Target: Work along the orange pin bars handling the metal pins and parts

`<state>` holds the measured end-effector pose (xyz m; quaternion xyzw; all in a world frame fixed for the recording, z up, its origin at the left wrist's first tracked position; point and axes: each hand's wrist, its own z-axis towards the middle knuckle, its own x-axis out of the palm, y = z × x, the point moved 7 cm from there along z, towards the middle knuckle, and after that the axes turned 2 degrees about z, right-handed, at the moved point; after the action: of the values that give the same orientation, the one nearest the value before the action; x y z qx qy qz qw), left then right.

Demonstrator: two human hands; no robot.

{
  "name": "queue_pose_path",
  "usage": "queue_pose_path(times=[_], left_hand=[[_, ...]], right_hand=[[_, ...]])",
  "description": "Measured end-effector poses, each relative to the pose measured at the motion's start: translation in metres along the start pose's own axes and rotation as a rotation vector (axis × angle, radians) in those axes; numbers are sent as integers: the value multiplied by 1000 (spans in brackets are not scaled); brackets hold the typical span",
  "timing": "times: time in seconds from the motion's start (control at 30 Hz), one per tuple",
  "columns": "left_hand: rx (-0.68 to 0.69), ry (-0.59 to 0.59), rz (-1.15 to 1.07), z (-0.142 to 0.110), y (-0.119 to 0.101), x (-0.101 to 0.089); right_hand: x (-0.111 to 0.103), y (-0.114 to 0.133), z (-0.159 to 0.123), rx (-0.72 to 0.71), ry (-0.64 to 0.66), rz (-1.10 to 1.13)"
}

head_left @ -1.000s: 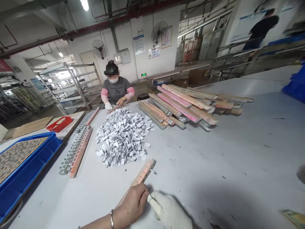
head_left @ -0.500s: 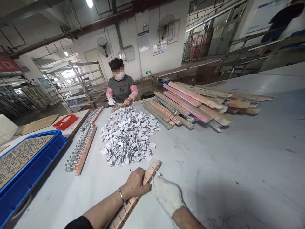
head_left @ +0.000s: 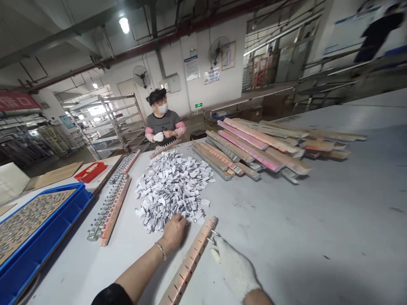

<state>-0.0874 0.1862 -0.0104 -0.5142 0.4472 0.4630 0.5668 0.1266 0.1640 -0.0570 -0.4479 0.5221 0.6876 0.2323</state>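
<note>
A long peach-coloured slotted bar (head_left: 191,259) slants across the table in front of me. My left hand (head_left: 174,232), bare with a bracelet at the wrist, is at the near edge of a pile of small white tag-like pieces (head_left: 174,186); its fingers are curled, and what they grip is hidden. My right hand (head_left: 233,264), in a white knit glove, is closed beside the bar's far end. A small pale metal piece (head_left: 210,240) shows at its fingertips. Another small metal piece (head_left: 215,233) sticks out from the bar's side close by.
Slotted bars (head_left: 116,212) lined with small metal parts lie at left, by a blue tray (head_left: 68,212) and a red bin (head_left: 91,171). More bars (head_left: 254,146) are stacked at the back right. A masked co-worker (head_left: 163,123) handles a bar across the table.
My left hand has let go of the bar and moved up-left to the pile. My right hand has shifted slightly down and right, still near the bar's far end.
</note>
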Motion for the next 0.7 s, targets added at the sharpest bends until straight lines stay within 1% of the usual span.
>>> queue_pose_path(times=[0.07,0.1,0.13,0.17,0.2,0.23,0.27,0.3,0.33,0.37,0.4,0.43,0.5,0.57,0.63,0.7], left_hand=[[34,-22,-10,2,1,-6],[49,-71,-44,0,-1,-13],[60,-145,-112,-6,-3,-21],[61,-225,-221,-13,-7,-30],[44,-292,-376,-23,-10,-37],[13,-325,-564,-34,-13,-41],[-27,-312,-755,-43,-19,-40],[-68,-260,-920,-53,-27,-38],[-98,-190,-1051,-62,-37,-34],[-108,-128,-1128,-70,-47,-33],[-99,-95,-1137,-78,-56,-35],[-79,-91,-1093,-85,-63,-40],[-28,-119,-944,-97,-70,-53],[34,-94,-842,-107,-74,-61],[105,-11,-840,-114,-79,-63],[177,52,-867,-118,-83,-63]], right_hand=[[-5,1,-3,49,57,42],[-10,3,-5,75,76,73],[-15,7,-7,94,80,107],[-21,13,-10,102,71,142],[-26,19,-12,99,51,181],[-29,27,-15,90,34,242],[-32,35,-17,68,19,320],[-33,44,-20,45,12,408],[-33,51,-23,32,25,488],[-31,56,-26,26,53,540],[-30,60,-30,19,85,561],[-30,63,-33,-1,115,549],[-32,63,-41,-55,150,453],[-36,56,-50,-118,135,335],[-39,47,-59,-155,123,258],[-44,43,-68,-211,81,221]])
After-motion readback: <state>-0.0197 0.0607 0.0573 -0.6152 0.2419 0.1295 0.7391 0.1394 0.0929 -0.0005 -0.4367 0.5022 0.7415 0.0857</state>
